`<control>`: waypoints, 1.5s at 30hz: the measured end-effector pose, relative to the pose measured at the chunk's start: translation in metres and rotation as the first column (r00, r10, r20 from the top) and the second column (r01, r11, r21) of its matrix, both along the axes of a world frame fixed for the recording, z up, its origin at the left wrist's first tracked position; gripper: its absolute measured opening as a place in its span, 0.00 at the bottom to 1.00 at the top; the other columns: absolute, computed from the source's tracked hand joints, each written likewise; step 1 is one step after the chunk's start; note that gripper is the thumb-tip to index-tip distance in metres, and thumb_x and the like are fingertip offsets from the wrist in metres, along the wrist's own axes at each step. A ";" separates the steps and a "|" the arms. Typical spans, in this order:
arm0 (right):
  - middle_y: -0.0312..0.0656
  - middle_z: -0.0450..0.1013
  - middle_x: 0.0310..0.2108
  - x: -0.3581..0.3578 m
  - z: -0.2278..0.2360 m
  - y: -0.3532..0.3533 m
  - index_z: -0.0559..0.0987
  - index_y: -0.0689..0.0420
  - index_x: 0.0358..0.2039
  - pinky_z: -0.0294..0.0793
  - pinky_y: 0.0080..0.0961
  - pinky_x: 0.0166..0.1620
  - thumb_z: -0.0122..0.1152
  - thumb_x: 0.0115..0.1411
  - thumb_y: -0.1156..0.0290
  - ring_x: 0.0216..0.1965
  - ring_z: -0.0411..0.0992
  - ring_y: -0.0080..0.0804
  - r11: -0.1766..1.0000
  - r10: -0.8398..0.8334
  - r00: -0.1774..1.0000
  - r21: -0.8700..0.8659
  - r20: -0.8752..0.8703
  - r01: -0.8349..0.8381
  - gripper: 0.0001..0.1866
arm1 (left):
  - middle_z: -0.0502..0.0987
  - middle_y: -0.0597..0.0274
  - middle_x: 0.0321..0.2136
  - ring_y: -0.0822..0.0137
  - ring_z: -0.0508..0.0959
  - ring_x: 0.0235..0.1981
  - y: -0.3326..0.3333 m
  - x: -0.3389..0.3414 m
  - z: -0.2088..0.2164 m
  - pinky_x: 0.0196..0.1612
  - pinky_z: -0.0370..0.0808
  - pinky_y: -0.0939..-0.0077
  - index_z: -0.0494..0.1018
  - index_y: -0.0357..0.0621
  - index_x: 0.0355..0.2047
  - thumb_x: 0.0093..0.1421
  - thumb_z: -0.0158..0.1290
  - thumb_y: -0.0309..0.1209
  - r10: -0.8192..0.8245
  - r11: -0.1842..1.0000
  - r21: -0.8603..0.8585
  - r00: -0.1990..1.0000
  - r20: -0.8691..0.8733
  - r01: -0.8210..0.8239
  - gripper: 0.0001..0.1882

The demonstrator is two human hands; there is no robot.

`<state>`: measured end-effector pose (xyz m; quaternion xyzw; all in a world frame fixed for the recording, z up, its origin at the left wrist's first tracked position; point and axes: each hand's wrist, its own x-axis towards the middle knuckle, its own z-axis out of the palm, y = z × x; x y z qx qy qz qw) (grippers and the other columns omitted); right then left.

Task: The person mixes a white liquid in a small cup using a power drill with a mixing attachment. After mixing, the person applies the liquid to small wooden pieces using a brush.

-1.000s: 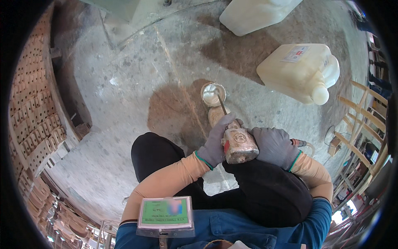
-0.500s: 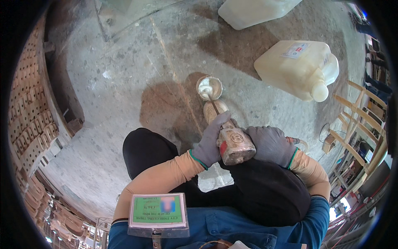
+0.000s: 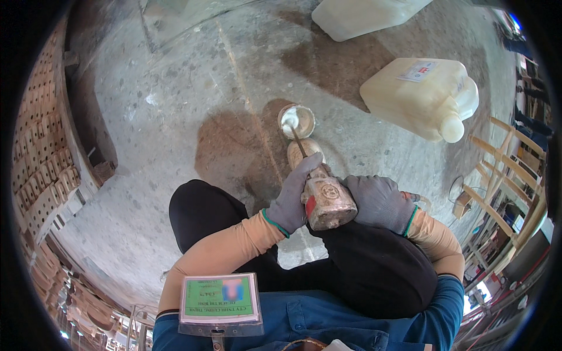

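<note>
Both my hands wear grey gloves and grip a small block-shaped wooden piece [image 3: 328, 200] above my knees. My left hand [image 3: 294, 196] wraps its left side, with fingers reaching up over the top. My right hand [image 3: 379, 202] holds its right side. Just beyond the piece, on the concrete floor, stands a small round tin [image 3: 296, 121] with white paste and a thin stick [image 3: 298, 142] leaning out of it. A round wooden piece [image 3: 305, 151] lies between the tin and my hands.
Two big white plastic jugs lie on the floor, one [image 3: 422, 96] at the right and another [image 3: 363, 16] at the top. Wooden frames [image 3: 497, 193] stand at the right edge. Stacked wooden parts [image 3: 41, 169] line the left side. A green badge [image 3: 219, 297] hangs at my chest.
The view has shifted slightly. My hands keep hold of the wooden piece, which has turned a little between them.
</note>
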<state>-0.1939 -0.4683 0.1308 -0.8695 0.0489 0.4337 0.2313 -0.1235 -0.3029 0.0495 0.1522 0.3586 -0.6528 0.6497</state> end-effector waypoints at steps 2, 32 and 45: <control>0.49 0.74 0.24 -0.002 -0.003 -0.001 0.70 0.60 0.32 0.75 0.42 0.32 0.53 0.55 0.58 0.28 0.77 0.48 1.000 -0.010 1.000 0.010 0.026 0.010 0.17 | 0.75 0.58 0.35 0.63 0.78 0.37 -0.002 0.000 0.003 0.44 0.78 0.64 0.70 0.44 0.41 0.59 0.51 0.48 0.019 0.999 0.039 1.000 0.003 -0.019 0.20; 0.51 0.73 0.24 0.015 0.008 -0.004 0.70 0.61 0.31 0.74 0.42 0.30 0.56 0.52 0.58 0.27 0.76 0.49 0.996 -0.073 0.996 -0.039 0.051 0.075 0.17 | 0.72 0.62 0.35 0.67 0.77 0.37 -0.012 0.012 -0.013 0.43 0.77 0.69 0.68 0.44 0.42 0.62 0.49 0.43 0.016 1.000 -0.022 0.990 0.143 -0.013 0.16; 0.50 0.73 0.22 0.008 0.001 -0.003 0.70 0.61 0.30 0.74 0.42 0.30 0.56 0.51 0.58 0.25 0.76 0.48 0.999 -0.001 0.999 -0.045 0.037 0.003 0.18 | 0.71 0.60 0.40 0.67 0.75 0.42 -0.002 0.006 -0.011 0.49 0.76 0.70 0.66 0.44 0.47 0.63 0.48 0.39 0.029 0.999 -0.026 1.000 -0.006 -0.029 0.16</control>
